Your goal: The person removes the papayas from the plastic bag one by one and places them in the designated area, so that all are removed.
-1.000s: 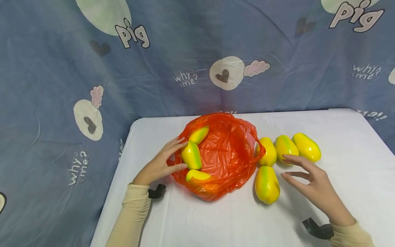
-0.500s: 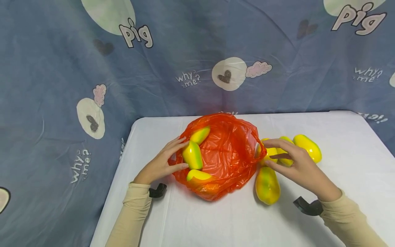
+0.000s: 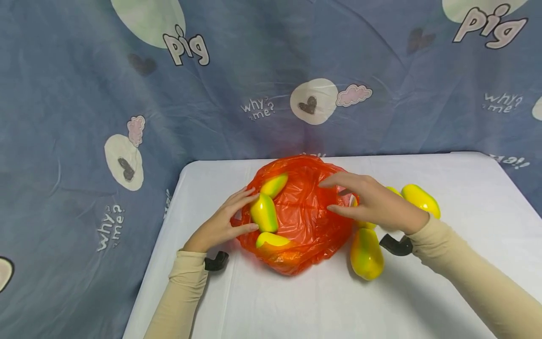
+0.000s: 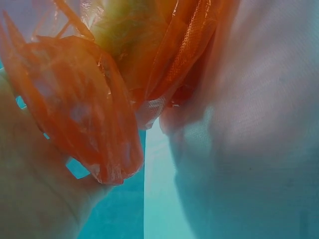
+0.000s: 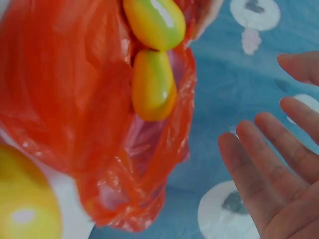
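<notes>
The only readable writing stood on the blue backdrop cloth (image 3: 262,56) hung behind the worktop. "pig" was printed in pale, dark-outlined letters twice: once above the worktop's far left corner, beside a white circle, and once toward the far right corner. "why? me?" appeared in small white letters three times: left of the worktop, above its far edge, and at the right. The fruit and the bag carried no readable text.

backdrop: blue-grey cloth (image 3: 262,61), creased, printed with pale circles, hearts, pink clouds, "pig" and "why? me?" | worktop (image 3: 296,301): white cover, rounded far corners, standing just before the cloth | light: soft, even
</notes>
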Motion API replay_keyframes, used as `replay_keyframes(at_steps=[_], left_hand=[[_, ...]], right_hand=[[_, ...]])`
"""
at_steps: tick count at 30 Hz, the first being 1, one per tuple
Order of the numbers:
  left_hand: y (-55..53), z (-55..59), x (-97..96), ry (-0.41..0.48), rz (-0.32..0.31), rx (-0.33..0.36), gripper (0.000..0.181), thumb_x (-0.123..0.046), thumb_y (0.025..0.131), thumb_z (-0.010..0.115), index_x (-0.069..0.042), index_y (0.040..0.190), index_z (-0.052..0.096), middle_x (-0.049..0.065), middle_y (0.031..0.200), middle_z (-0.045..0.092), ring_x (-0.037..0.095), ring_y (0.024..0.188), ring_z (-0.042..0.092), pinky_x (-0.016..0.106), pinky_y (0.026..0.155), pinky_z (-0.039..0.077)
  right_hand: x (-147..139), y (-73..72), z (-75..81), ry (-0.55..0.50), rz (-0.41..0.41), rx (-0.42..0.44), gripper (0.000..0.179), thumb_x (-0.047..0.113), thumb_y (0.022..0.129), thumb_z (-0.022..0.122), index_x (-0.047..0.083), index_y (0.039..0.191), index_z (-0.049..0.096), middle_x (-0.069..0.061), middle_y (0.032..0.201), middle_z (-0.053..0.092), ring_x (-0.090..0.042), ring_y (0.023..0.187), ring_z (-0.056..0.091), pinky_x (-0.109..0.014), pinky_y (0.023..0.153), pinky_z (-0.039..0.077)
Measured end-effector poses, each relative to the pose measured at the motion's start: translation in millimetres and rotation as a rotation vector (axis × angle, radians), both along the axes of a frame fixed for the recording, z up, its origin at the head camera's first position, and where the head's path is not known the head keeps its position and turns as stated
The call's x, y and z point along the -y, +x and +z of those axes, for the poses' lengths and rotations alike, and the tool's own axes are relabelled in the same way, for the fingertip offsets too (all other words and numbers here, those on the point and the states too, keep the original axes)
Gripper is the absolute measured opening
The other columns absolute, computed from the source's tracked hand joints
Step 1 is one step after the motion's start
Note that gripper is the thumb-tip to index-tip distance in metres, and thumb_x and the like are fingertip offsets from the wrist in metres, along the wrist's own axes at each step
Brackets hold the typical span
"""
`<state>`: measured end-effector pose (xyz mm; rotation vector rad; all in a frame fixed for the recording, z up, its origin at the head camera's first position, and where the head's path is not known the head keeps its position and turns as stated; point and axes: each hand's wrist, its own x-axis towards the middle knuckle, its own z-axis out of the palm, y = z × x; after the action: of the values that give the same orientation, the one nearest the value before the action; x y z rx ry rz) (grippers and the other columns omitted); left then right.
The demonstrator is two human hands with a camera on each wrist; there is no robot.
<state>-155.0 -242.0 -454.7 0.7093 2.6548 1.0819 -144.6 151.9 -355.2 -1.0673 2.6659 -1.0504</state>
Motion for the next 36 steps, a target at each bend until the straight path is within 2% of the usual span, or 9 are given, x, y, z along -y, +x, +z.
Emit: replay_keyframes(at_steps=[6,13,19,25,28,32,36], left_hand=[[-0.3,-0.8,3.1,0.007,-0.009,-0.017,0.079,-0.051,0.088,0.078,-0.034,0.157,0.043,-0.005,0.170,0.030,0.026,0.161,0.019,0.068,0.123,0.028],[-0.2,2.7,1.3,0.007,-0.011,-0.012,0.079,-0.050,0.088,0.079,-0.036,0.157,0.043,-0.006,0.170,0.030,0.025,0.161,0.019,0.067,0.123,0.028],[0.8,5.1,0.7,0.001,-0.003,0.023,0.078,-0.047,0.089,0.079,-0.038,0.157,0.042,-0.010,0.169,0.029,0.022,0.161,0.017,0.068,0.122,0.028],[1.1,3.1,1.3,0.001,-0.017,0.004,0.079,-0.052,0.089,0.077,-0.035,0.157,0.043,-0.006,0.170,0.029,0.026,0.161,0.018,0.069,0.121,0.029],[1.3,2.4,0.9,0.000,-0.010,0.007,0.079,-0.054,0.088,0.077,-0.037,0.157,0.043,-0.007,0.169,0.030,0.024,0.161,0.019,0.068,0.122,0.029],[1.3,1.8,-0.4,-0.005,-0.007,0.008,0.079,-0.054,0.088,0.077,-0.039,0.157,0.042,-0.009,0.170,0.029,0.022,0.161,0.019,0.065,0.123,0.030],[0.0,0.8,-1.9,0.002,-0.020,-0.003,0.079,-0.052,0.088,0.078,-0.036,0.158,0.042,-0.008,0.171,0.027,0.024,0.161,0.019,0.064,0.124,0.029]], right_hand=[[30.8,-28.5,3.7,0.114,0.095,-0.056,0.043,0.020,0.093,0.077,0.013,0.134,0.066,-0.001,0.133,0.069,-0.020,0.121,0.065,-0.043,0.105,0.056],[61.6,-51.3,2.1,0.236,0.133,-0.060,0.042,0.025,0.094,0.076,0.018,0.135,0.066,0.005,0.132,0.069,-0.017,0.127,0.063,-0.040,0.111,0.052],[83.7,-66.5,-11.5,0.305,0.194,-0.105,0.041,0.023,0.095,0.076,0.014,0.133,0.068,-0.001,0.131,0.070,-0.021,0.124,0.066,-0.040,0.109,0.054],[104.7,-79.3,-28.1,0.438,0.210,-0.158,0.042,0.019,0.093,0.077,0.013,0.134,0.067,-0.006,0.133,0.070,-0.024,0.122,0.067,-0.041,0.105,0.057],[113.7,-83.4,-35.9,0.489,0.238,-0.199,0.042,0.016,0.093,0.077,0.012,0.133,0.067,-0.006,0.133,0.069,-0.026,0.124,0.065,-0.042,0.104,0.057],[122.9,-87.6,-43.4,0.507,0.269,-0.264,0.039,0.013,0.093,0.075,0.012,0.132,0.069,-0.007,0.133,0.068,-0.027,0.126,0.061,-0.042,0.105,0.057],[129.0,-92.5,-49.4,0.493,0.286,-0.310,0.038,0.011,0.094,0.073,0.014,0.132,0.070,-0.007,0.138,0.067,-0.029,0.133,0.057,-0.043,0.114,0.050]])
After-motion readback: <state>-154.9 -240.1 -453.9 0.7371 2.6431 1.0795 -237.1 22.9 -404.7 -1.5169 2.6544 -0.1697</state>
